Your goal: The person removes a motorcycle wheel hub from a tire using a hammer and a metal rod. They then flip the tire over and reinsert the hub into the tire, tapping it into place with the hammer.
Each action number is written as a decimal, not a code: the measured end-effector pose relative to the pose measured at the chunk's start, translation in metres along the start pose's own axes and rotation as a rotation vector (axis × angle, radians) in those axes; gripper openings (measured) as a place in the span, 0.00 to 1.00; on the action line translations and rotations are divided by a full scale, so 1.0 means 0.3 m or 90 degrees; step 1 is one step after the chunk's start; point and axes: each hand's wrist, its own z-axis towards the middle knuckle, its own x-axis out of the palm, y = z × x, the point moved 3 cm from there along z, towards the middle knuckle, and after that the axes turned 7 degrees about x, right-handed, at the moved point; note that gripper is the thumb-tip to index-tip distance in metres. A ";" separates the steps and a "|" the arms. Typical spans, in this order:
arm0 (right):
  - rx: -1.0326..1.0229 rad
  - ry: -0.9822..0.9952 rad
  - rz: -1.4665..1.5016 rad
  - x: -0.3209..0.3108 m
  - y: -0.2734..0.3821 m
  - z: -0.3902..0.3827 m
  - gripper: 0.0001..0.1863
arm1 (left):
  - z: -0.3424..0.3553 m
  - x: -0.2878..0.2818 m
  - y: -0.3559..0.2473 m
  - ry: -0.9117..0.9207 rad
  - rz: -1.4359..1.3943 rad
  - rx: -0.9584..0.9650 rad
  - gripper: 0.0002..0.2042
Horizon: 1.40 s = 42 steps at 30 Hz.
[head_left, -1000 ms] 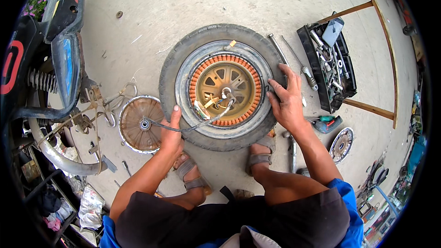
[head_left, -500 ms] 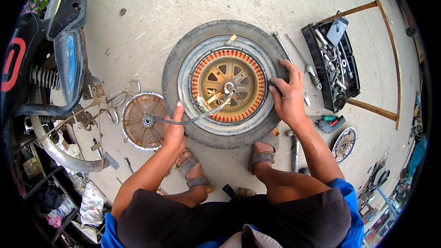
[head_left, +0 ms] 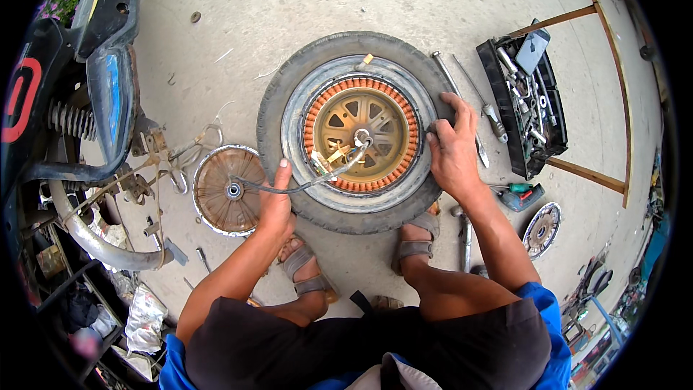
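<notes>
A wheel with a black tyre lies flat on the concrete floor in front of me. Inside it sits a hub motor with a ring of copper windings around a gold centre. A grey cable runs from the axle out over the tyre's near left side. My left hand rests on the tyre's near left edge, where the cable crosses. My right hand grips the tyre's right side, fingers curled over the rim. My two sandalled feet press against the tyre's near edge.
A round rusty motor cover lies left of the wheel. A black tray of tools sits right, with long tools beside the tyre. A hammer, a green-handled tool and a small disc lie near my right leg. A scooter frame stands left.
My view has shifted so the wheel sits slightly higher and further right. Both hands stay on the tyre; the left slid a little along its near edge.
</notes>
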 end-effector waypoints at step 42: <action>0.345 0.013 0.644 -0.105 -0.049 -0.175 0.08 | 0.011 0.003 -0.011 -0.041 0.071 0.026 0.35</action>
